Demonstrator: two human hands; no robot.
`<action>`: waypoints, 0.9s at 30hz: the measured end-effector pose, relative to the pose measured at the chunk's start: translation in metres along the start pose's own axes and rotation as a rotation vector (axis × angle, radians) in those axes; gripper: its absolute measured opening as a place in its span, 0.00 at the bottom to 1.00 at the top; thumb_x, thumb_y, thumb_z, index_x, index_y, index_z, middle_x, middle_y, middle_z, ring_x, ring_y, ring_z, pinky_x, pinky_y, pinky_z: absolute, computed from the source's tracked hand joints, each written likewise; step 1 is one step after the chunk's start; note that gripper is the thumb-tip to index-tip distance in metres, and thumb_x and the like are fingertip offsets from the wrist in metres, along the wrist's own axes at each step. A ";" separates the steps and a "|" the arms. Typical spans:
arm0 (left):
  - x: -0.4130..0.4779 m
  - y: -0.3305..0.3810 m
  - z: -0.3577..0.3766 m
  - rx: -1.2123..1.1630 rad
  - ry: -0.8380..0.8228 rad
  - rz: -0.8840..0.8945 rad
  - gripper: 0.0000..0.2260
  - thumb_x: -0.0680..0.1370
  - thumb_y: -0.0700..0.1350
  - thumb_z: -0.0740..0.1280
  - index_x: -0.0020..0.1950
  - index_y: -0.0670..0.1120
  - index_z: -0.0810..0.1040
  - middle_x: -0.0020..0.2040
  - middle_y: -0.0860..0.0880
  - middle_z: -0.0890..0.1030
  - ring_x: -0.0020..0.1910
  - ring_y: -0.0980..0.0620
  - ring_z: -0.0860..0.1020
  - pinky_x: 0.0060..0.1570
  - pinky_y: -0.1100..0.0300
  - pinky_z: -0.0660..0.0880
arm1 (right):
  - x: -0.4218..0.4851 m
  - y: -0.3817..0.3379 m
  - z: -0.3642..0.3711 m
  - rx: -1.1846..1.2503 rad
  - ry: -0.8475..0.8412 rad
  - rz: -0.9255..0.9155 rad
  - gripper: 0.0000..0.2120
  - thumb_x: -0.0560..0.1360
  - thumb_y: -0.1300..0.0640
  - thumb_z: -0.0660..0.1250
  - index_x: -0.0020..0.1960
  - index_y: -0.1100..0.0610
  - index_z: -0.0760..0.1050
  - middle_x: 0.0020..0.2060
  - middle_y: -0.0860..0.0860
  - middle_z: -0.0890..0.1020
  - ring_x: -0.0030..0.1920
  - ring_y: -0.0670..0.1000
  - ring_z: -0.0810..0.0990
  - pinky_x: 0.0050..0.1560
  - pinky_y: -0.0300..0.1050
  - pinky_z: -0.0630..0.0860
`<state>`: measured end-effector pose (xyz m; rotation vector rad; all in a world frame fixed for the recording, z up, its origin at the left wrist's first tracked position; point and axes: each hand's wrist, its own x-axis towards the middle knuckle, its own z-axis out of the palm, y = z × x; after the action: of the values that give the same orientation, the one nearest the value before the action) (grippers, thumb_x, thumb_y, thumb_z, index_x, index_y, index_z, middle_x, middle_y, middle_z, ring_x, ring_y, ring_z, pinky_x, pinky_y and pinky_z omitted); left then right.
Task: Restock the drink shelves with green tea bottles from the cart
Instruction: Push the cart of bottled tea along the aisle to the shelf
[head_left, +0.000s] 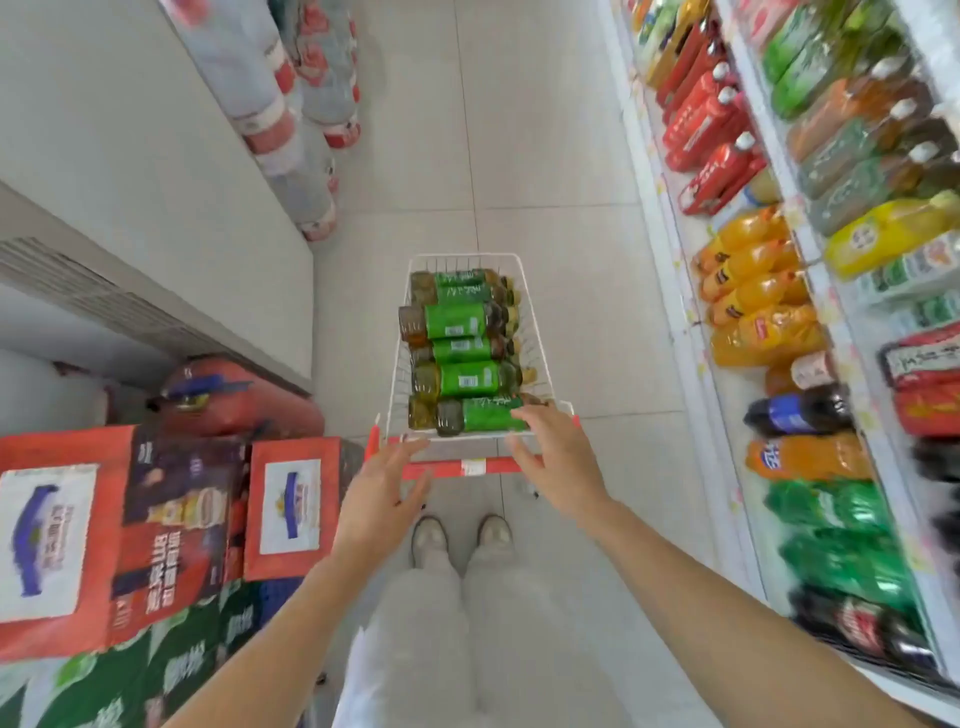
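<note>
A white wire cart (535, 332) with a red handle bar (457, 466) stands in the aisle straight ahead of me. Several green tea bottles (457, 325) with green labels lie on their sides in its basket. My left hand (382, 493) hovers with straight spread fingers just over the left part of the handle. My right hand (556, 457) is open above the right end of the handle, its fingertips at the nearest bottle (488, 414). Neither hand holds anything.
Drink shelves (831, 291) run along the right, packed with red, orange, green and dark bottles. Red cartons (130, 530) and a red gas cylinder (239, 395) crowd the left. Shrink-wrapped water packs (291, 119) stand by a white cabinet (130, 156).
</note>
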<state>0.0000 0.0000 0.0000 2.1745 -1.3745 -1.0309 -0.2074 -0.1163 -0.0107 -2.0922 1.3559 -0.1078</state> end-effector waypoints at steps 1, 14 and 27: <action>0.011 -0.008 0.008 0.060 -0.038 0.028 0.26 0.76 0.61 0.55 0.69 0.50 0.73 0.68 0.47 0.76 0.68 0.40 0.72 0.65 0.45 0.71 | 0.007 0.009 0.010 -0.031 -0.029 -0.022 0.27 0.75 0.40 0.53 0.65 0.55 0.74 0.61 0.52 0.78 0.62 0.54 0.76 0.62 0.49 0.71; 0.105 -0.089 0.077 0.602 -0.290 0.189 0.42 0.72 0.74 0.42 0.74 0.47 0.66 0.73 0.47 0.70 0.74 0.46 0.65 0.74 0.46 0.59 | 0.057 0.095 0.097 -0.391 -0.225 -0.105 0.35 0.75 0.30 0.44 0.63 0.52 0.74 0.51 0.51 0.79 0.53 0.54 0.77 0.56 0.50 0.72; 0.124 -0.093 0.081 0.624 -0.368 0.237 0.40 0.74 0.74 0.49 0.70 0.45 0.73 0.65 0.46 0.78 0.66 0.45 0.75 0.69 0.44 0.67 | 0.067 0.107 0.098 -0.437 -0.176 -0.128 0.37 0.71 0.24 0.48 0.62 0.49 0.76 0.52 0.50 0.78 0.53 0.53 0.76 0.54 0.48 0.73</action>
<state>0.0295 -0.0611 -0.1611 2.1967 -2.3203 -1.0421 -0.2225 -0.1561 -0.1642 -2.4783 1.2185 0.3419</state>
